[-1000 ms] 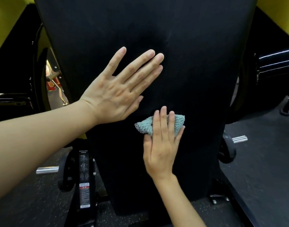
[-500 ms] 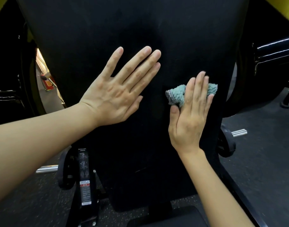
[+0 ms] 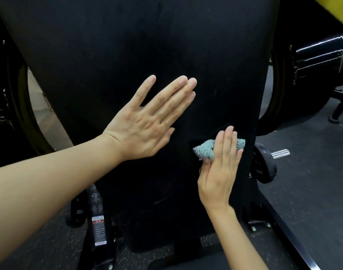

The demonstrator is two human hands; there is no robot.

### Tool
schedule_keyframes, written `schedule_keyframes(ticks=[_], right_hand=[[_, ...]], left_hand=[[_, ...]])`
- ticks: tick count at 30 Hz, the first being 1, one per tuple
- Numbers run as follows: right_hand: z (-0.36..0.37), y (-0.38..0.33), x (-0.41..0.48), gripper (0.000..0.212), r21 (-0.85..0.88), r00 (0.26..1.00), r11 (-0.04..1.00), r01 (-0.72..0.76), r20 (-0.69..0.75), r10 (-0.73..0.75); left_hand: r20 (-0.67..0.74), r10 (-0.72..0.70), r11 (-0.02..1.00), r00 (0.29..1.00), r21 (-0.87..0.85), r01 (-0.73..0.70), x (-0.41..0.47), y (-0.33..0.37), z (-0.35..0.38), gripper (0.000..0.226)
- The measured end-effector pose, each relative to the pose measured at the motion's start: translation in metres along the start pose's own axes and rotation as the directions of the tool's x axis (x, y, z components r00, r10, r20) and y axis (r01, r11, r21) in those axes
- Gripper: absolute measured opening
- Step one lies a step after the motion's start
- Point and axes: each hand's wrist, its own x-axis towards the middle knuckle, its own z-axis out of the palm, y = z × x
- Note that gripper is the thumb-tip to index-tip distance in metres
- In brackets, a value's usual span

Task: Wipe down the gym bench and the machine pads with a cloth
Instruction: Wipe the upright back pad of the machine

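My right grip point(image 3: 221, 166) presses the cloth point(image 3: 204, 151) with straight fingers against the pad point(image 3: 147, 45), lower right of centre. My left grip point(image 3: 145, 125) lies spread mid-frame, holding nothing.

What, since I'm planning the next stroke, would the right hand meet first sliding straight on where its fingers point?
Likely only bare pad: the right hand, flat on the cloth, points up and slightly right, and the pad runs on to the picture's top. The left hand lies clear to the side.
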Motion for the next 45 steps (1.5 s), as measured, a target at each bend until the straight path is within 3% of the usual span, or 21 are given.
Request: schedule_keyframes(ticks=[8, 22, 29, 34, 41, 45], right_hand=[[-0.016, 0.016, 0.079, 0.052, 0.02, 0.988, 0.998, 0.052, -0.148, -0.049], [-0.001, 0.041, -0.033, 0.054, -0.02, 0.993, 0.995, 0.101, 0.066, -0.099], [-0.009, 0.044, -0.032, 0.058, -0.007, 0.986, 0.994, 0.108, 0.128, -0.107], [-0.012, 0.039, 0.0, 0.053, 0.021, 0.992, 0.995, 0.102, 0.073, -0.103], [-0.023, 0.035, 0.087, 0.049, 0.082, 0.974, 0.972, 0.22, -0.079, -0.214], [-0.023, 0.042, 0.072, 0.049, 0.046, 0.973, 0.972, 0.229, -0.051, -0.227]], left_hand=[[0.014, -0.001, 1.0, 1.0, -0.028, 0.001, 0.004, 0.011, -0.001, 0.066], [0.036, 0.0, 1.0, 0.999, -0.03, 0.001, 0.005, 0.019, -0.001, 0.066], [0.041, -0.016, 0.999, 0.999, -0.038, 0.018, 0.004, 0.021, -0.002, 0.067], [0.049, -0.015, 1.0, 0.999, -0.025, 0.017, 0.004, 0.022, -0.003, 0.066], [0.059, -0.044, 0.996, 0.997, -0.072, 0.048, 0.003, 0.024, -0.004, 0.066], [0.043, -0.056, 0.994, 0.997, -0.091, 0.06, 0.002, 0.026, -0.003, 0.064]])
